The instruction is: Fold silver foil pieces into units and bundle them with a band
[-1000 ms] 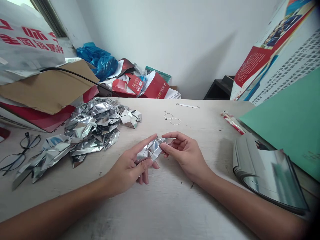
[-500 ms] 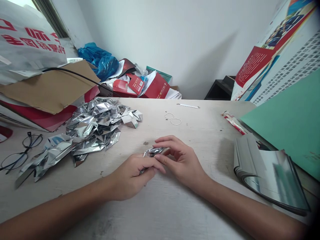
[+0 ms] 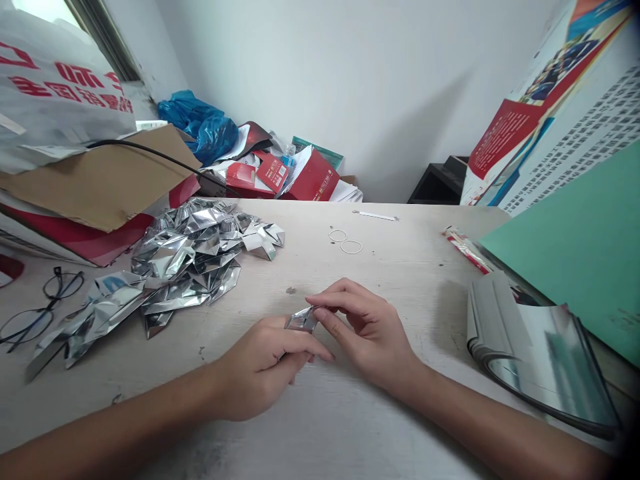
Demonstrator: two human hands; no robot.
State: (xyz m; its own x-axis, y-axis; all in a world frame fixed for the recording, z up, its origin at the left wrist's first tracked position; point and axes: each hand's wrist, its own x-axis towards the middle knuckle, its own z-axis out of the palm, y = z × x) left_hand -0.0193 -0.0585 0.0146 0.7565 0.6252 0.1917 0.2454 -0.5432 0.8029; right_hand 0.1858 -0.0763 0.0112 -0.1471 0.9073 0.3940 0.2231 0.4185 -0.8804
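Between my hands, above the middle of the pale table [image 3: 380, 427], is a small piece of folded silver foil [image 3: 301, 321]. My right hand [image 3: 367, 327] pinches its right end between thumb and fingertips. My left hand [image 3: 267, 367] is curled around the lower left part, which its fingers hide. To the left lies a heap of crumpled and folded silver foil pieces [image 3: 200, 253]. Two thin pale rings [image 3: 351, 247] lie side by side beyond my hands, with a short white strip [image 3: 377, 216] farther back.
Eyeglasses [image 3: 37, 310] lie at the left, near a cardboard box [image 3: 110, 180] and a white plastic bag [image 3: 60, 87]. On the right are a stack of reflective sheets [image 3: 540, 353], a green board [image 3: 575, 247] and a red-white packet [image 3: 467, 248]. A blue bag [image 3: 200, 127] sits at the back.
My right fingertips have drawn closer together on the foil's end, and more of the foil shows. My left hand stays around its lower part. The view has tilted slightly.
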